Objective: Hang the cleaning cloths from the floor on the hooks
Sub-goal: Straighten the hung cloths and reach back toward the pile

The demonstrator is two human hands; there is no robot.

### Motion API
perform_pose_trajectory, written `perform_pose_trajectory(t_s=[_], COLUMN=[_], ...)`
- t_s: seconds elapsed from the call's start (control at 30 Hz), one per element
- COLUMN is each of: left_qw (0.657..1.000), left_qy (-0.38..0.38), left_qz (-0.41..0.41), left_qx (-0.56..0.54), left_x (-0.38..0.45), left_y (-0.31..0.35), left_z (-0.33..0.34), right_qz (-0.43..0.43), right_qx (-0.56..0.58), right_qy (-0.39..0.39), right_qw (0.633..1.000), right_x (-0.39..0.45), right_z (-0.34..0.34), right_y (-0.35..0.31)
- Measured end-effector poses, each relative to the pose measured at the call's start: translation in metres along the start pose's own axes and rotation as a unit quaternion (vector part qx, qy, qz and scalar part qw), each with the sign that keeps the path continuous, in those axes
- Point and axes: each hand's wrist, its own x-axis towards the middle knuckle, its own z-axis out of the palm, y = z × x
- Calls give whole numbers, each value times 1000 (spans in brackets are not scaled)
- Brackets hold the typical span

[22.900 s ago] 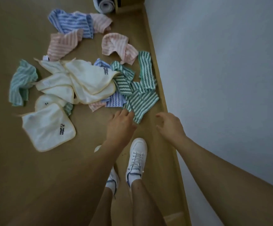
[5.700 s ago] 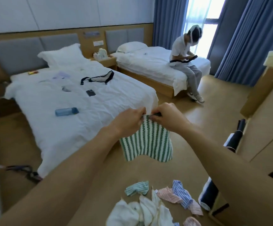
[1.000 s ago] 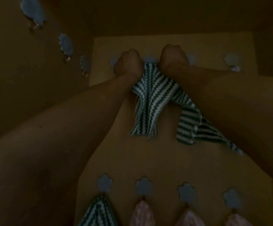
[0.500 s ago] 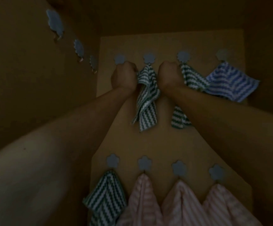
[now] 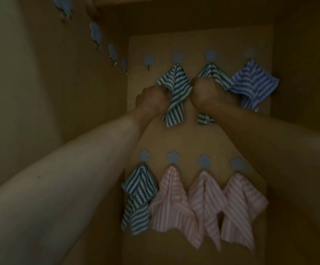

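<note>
We clench our left hand (image 5: 153, 98) and right hand (image 5: 205, 92) on the green cloth (image 5: 176, 88) hanging at twelve o'clock from its hook (image 5: 178, 57).

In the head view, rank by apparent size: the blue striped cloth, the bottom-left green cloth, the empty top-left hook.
1. bottom-left green cloth, though it hangs nearer the camera, so the lead is unsure
2. blue striped cloth
3. empty top-left hook, clearly smallest

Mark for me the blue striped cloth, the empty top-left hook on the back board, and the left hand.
blue striped cloth (image 5: 254, 83), head view, middle of the hanging fabric.
empty top-left hook (image 5: 149, 60), head view, its flower-shaped base.
left hand (image 5: 153, 98), head view, back of the hand beside the green striped cloth (image 5: 176, 87).
</note>
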Motion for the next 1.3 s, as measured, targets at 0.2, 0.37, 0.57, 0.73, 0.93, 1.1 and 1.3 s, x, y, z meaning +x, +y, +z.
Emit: perform_pose_trajectory(t_s=[0.2, 0.37, 0.57, 0.73, 0.93, 1.1, 1.3], left_qw=[998, 994, 992, 984, 979, 977, 975], left_qy=[-59, -103, -119, -174, -194, -207, -212], left_qz=[-20, -22, -25, -33, -32, -41, -47], left_qx=[29, 34, 41, 31, 57, 35, 42], left_x=[-54, -104, -170, -237, -314, -380, -475], left_y=[6, 5, 13, 27, 52, 89, 136], left_z=[-14, -31, -45, -49, -58, -70, -86], right_qz=[25, 44, 76, 91, 116, 147, 160], right_qx=[-6, -1, 3, -7, 61, 91, 104], right_qy=[-59, -119, -186, -220, -259, -283, -289], right_qw=[998, 992, 980, 971, 957, 943, 938], right_x=[-57, -112, -183, -242, -313, -376, -464], right_z=[-35, -60, -87, -111, -134, -168, -215], right_y=[-7, -19, -35, -43, -39, -23, -7])
